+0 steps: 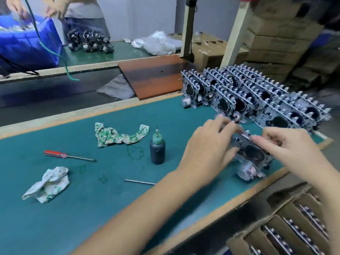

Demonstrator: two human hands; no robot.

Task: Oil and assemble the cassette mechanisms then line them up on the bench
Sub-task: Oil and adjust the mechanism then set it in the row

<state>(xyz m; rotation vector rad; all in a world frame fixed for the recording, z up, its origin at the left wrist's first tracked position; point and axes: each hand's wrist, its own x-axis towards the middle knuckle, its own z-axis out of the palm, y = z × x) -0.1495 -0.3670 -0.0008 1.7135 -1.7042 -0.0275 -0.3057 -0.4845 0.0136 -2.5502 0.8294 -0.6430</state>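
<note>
A metal cassette mechanism (252, 153) with a round motor underneath sits near the green bench's (92, 208) front right edge. My left hand (207, 150) grips its left side, fingers curled over the top. On the mechanism's upper right edge my right hand (287, 146) pinches a small part; motion blur hides what it is. A dark oil bottle (157, 148) with a needle tip stands upright just left of my left hand. Several finished mechanisms (257, 100) stand in rows at the bench's far right.
A red-handled screwdriver (68, 155), a thin metal rod (139, 181) and two crumpled rags (119, 135) (47, 184) lie on the bench. A cardboard box with dividers (294, 223) holds more mechanisms at lower right. Another person stands by a blue bin (27, 41) at far left.
</note>
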